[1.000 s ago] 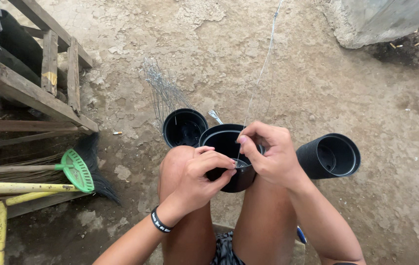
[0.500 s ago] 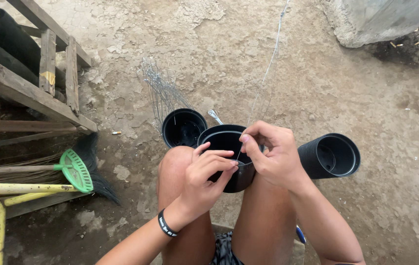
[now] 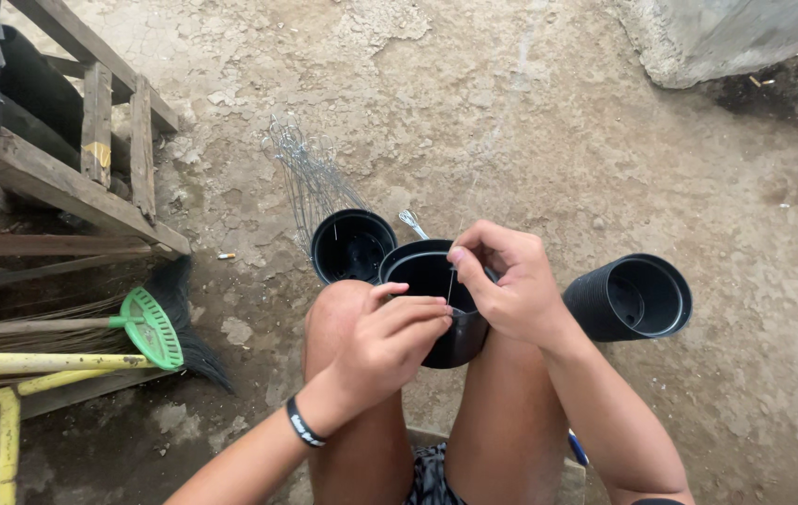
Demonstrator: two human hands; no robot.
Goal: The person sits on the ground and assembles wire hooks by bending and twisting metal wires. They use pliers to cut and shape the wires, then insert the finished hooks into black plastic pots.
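A black plastic pot (image 3: 427,276) sits between my knees, its mouth tilted away from me. My left hand (image 3: 390,341) pinches the pot's near rim, fingers closed on it. My right hand (image 3: 511,281) holds the right side of the rim and pinches a thin wire (image 3: 474,187) that runs up and away over the ground. A black wristband is on my left wrist.
A second black pot (image 3: 352,245) stands upright just beyond my left knee. A stack of black pots (image 3: 631,297) lies on its side to the right. A bundle of wires (image 3: 310,178) lies on the dirt. Wooden frame (image 3: 90,168), green-headed broom (image 3: 151,327) and yellow bars (image 3: 6,374) are at left.
My left hand has shifted a little up and right along the pot's rim, closer to my right hand. The pot stays between my knees.
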